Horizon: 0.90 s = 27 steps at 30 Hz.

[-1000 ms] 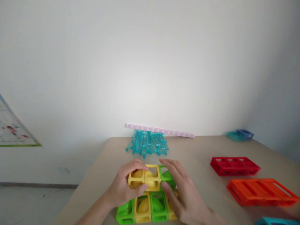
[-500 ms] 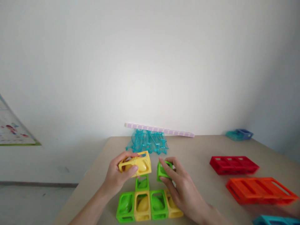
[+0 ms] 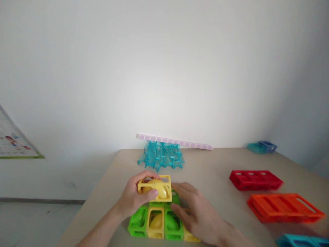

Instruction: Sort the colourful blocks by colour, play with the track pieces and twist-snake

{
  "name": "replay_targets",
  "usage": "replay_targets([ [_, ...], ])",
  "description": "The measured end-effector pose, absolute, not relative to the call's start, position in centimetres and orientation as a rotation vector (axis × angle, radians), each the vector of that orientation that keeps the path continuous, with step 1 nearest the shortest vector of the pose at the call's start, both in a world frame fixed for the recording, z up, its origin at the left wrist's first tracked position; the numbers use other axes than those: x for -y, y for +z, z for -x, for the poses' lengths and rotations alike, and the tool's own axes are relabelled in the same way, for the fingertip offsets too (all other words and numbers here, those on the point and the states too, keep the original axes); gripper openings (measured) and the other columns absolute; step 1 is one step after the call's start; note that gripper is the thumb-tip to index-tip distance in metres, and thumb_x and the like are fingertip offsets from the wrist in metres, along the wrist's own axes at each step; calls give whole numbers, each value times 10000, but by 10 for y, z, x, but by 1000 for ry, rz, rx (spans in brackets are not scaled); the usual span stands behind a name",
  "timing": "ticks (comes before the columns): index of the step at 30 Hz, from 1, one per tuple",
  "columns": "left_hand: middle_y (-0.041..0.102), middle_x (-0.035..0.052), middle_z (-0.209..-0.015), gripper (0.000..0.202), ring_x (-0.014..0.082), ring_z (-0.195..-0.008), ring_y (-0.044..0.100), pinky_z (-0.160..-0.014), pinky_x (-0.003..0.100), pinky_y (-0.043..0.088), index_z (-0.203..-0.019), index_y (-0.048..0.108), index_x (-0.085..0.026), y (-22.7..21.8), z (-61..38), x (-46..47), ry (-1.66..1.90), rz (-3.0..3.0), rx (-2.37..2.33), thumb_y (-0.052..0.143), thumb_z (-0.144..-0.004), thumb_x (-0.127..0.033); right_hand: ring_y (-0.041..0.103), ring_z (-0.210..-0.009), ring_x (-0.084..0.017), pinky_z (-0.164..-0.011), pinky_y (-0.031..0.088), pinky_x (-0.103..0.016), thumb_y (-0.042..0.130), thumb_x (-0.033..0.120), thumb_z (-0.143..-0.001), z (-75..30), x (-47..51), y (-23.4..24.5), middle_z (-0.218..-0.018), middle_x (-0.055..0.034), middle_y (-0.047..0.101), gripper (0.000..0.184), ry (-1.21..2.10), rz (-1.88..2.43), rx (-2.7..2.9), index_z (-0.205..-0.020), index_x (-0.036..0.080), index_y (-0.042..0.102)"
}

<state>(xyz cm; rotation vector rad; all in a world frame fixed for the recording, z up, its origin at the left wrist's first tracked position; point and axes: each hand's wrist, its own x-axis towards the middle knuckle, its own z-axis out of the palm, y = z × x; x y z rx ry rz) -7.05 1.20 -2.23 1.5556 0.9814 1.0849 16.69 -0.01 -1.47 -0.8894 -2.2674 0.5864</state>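
My left hand (image 3: 136, 193) is closed on a yellow block piece (image 3: 155, 189), a hollow frame that looks like two joined cubes with rounded yellow shapes inside. It is held above a row of green and yellow blocks on the table. In that row are a green block (image 3: 138, 222), a yellow block (image 3: 156, 223) and another green block (image 3: 173, 224). My right hand (image 3: 197, 212) has its fingers and thumb around a small green block (image 3: 175, 197) behind the row, partly hidden by the yellow piece. That hand also covers much of the yellow block (image 3: 189, 233) at the row's right end.
Red (image 3: 255, 180), orange (image 3: 285, 207) and blue (image 3: 303, 240) block strips lie on the right of the table (image 3: 213, 168). Clear teal pieces (image 3: 163, 156) and a lilac strip (image 3: 174, 141) are by the wall. A blue block (image 3: 267, 146) sits in the far right corner.
My left hand has moved the yellow piece slightly right and down. My right hand has lowered the small green block to just behind the row, bringing it close to the yellow piece.
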Motion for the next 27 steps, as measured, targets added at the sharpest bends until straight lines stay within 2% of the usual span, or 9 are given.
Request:
replay_targets([
  [4, 675, 45, -960, 364, 171, -794, 596, -695, 237, 470, -1033, 656, -171, -21, 69, -15, 1117, -1548, -1033, 743, -746, -377, 583, -866, -219, -758, 504, -353, 532, 161, -891, -167, 8, -10, -909, -83, 630, 149, 356, 825, 2204, -1004, 187, 625],
  [6, 668, 40, -946, 362, 180, -815, 594, -712, 240, 469, -1025, 662, -169, -21, 67, -17, 1143, -1524, -1077, 735, -749, -392, 552, -807, -206, -713, 484, -339, 538, 171, -900, -163, 13, -8, -854, -71, 613, 111, 281, 733, 2274, -961, 187, 629],
  [8, 665, 38, -949, 368, 190, -833, 597, -724, 245, 472, -1022, 663, -171, -22, 65, -17, 1166, -1504, -1106, 732, -746, -405, 543, -843, -219, -735, 482, -349, 608, 258, -883, -157, 17, -10, -917, -79, 616, 141, 218, 663, 2382, -1006, 194, 636],
  [10, 664, 37, -964, 371, 197, -845, 602, -733, 251, 476, -1019, 663, -173, -22, 63, -17, 1176, -1501, -1119, 733, -742, -409, 539, -928, -250, -792, 482, -381, 677, 381, -839, -151, 18, -17, -1014, -88, 607, 278, 167, 653, 2489, -1063, 220, 636],
  [12, 666, 37, -964, 368, 197, -839, 606, -736, 255, 480, -1025, 660, -176, -23, 62, -16, 1175, -1512, -1125, 728, -748, -408, 525, -1010, -268, -852, 468, -409, 695, 433, -821, -147, 18, -26, -1082, -83, 585, 340, 141, 689, 2563, -1103, 256, 629],
  [15, 677, 42, -965, 358, 191, -821, 607, -729, 252, 479, -1033, 659, -177, -24, 61, -14, 1175, -1558, -1139, 721, -758, -397, 512, -1046, -252, -886, 446, -398, 672, 390, -853, -146, 16, -31, -1096, -64, 574, 295, 138, 724, 2604, -1128, 295, 625],
  [21, 684, 46, -961, 360, 182, -791, 609, -698, 240, 473, -1033, 661, -178, -24, 60, -14, 1182, -1580, -1145, 723, -758, -403, 525, -1004, -193, -833, 424, -309, 656, 300, -877, -151, 14, -20, -1053, -26, 590, 192, 185, 610, 2602, -1068, 326, 666],
  [24, 682, 41, -946, 357, 180, -787, 607, -687, 237, 468, -1035, 657, -179, -23, 59, -13, 1166, -1590, -1140, 722, -760, -398, 536, -991, -189, -850, 426, -316, 662, 264, -872, -147, 14, -26, -1034, -20, 610, 125, 138, 601, 2576, -996, 272, 658],
  [27, 681, 41, -941, 346, 182, -799, 611, -694, 239, 469, -1036, 650, -179, -22, 58, -12, 1160, -1603, -1139, 716, -769, -389, 551, -931, -205, -857, 448, -356, 605, 232, -901, -137, 16, -43, -1001, -31, 644, 38, -90, 580, 2495, -874, 206, 598],
])
